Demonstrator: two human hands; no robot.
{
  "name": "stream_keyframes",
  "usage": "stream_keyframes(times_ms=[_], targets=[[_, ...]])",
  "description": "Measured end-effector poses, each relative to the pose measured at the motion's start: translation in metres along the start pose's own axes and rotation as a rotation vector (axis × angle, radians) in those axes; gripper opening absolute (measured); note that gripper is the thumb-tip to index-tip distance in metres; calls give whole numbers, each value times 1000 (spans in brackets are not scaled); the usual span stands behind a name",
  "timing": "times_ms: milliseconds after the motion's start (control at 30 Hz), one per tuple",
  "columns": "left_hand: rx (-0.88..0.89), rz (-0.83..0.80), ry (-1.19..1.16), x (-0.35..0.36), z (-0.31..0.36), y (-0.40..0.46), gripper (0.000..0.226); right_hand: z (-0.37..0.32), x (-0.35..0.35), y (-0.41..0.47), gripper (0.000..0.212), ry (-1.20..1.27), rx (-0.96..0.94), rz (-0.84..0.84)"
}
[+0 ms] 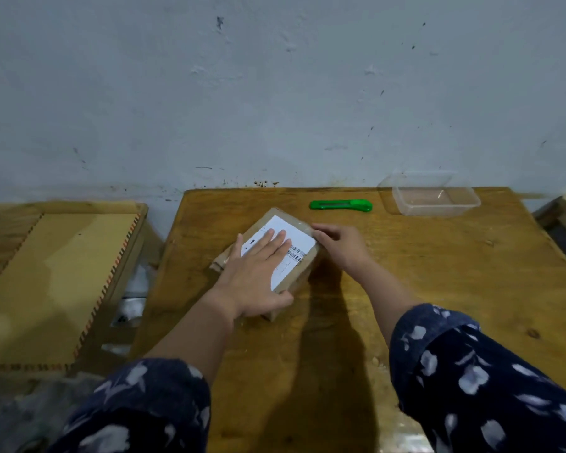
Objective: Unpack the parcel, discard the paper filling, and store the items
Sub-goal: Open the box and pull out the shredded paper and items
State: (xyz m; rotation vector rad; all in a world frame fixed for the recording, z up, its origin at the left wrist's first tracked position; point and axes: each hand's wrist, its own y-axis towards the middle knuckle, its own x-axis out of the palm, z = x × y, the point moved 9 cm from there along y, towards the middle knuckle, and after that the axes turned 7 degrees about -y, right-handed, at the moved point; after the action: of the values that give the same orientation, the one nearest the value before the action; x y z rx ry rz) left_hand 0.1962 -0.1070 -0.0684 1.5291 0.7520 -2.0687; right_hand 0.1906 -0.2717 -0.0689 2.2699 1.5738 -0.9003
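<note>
While the parcel (276, 253) is still sealed, we have it mid-table on the wooden table (438, 289), turned diagonally, its long axis running from near-left to far-right. Our left hand (258, 273) lies flat on top, fingers straight and spread over the white shipping label (294, 238), pressing down, holding nothing. Our right hand (337, 245) touches the parcel's far-right corner, fingers loosely bent at the taped edge; whether it pinches the tape we cannot tell. Key relation: the green utility knife (340, 205) lies just beyond the parcel, toward the wall, long axis left-right, and our right hand is clearly nearer to it. So we judge the right reaches forward for the knife while the left pins the parcel. A clear plastic container (435, 199) sits far-right, well apart.
</note>
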Motion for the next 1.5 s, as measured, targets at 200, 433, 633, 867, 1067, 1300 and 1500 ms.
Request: stream_keyframes(times_ms=[200,433,633,867,1067,1300,1500], targets=[[-235,232,-179,4,-25,-54,110,26,-9,-64,38,39,166,204],[-429,190,-708,29,-34,-81,115,20,-2,-123,49,-93,141,237],[-400,183,-723,25,-40,-88,108,11,-1,-141,70,-175,63,131],[-370,160,-687,25,-42,-89,100,-4,-31,-128,41,64,26,338],[-386,179,-737,12,-47,-76,112,-25,-49,-108,28,294,31,465],[-352,211,-720,11,-53,-59,96,-43,-28,-61,48,172,-94,237],[-352,285,-748,13,-54,-60,92,-28,-12,-28,69,83,-12,158]])
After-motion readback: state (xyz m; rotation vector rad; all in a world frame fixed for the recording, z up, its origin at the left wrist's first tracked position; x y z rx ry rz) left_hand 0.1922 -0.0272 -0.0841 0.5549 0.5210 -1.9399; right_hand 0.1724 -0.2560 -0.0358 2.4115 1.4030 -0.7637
